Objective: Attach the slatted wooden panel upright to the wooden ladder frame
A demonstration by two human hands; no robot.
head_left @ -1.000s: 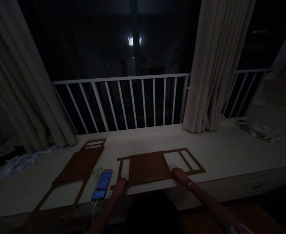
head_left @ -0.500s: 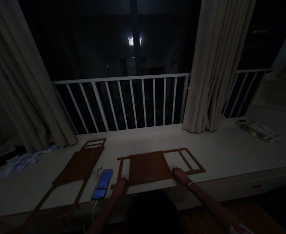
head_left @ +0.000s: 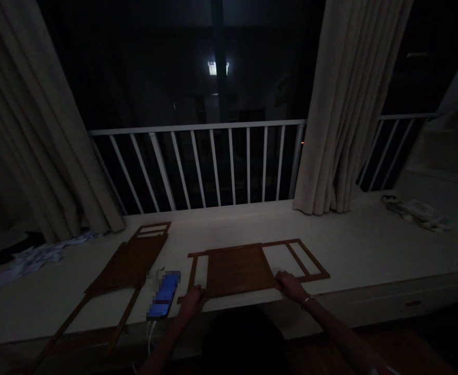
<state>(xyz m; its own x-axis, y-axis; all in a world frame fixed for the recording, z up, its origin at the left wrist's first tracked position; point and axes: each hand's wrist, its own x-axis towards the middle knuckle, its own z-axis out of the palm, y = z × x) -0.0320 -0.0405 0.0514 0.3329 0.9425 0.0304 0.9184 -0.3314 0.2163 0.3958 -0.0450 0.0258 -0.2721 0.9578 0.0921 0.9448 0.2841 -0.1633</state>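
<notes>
A folded wooden chair (head_left: 234, 271), with a solid brown panel and open slatted frames at its ends, lies flat on the pale ledge (head_left: 361, 245). My left hand (head_left: 193, 301) is closed on its near edge, at the left end of the panel. At the panel's right near corner, my right hand (head_left: 288, 285) is closed round the frame, a thin bracelet at the wrist. Both hands' fingertips are partly hidden in the dim light. To the left of my left hand lies a phone (head_left: 165, 297) with a lit blue screen, partly pixelated.
A second similar folded wooden chair (head_left: 129, 263) lies at the left, its legs reaching over the ledge's front edge. White railing (head_left: 197, 126) and curtains (head_left: 338, 104) stand behind. A white cable (head_left: 150, 333) hangs below the phone. Papers (head_left: 37, 259) and a crumpled bundle (head_left: 418, 213) lie at the sides.
The view has shifted very slightly. Both hands keep the same places on the chair, and the chair has not visibly moved.
</notes>
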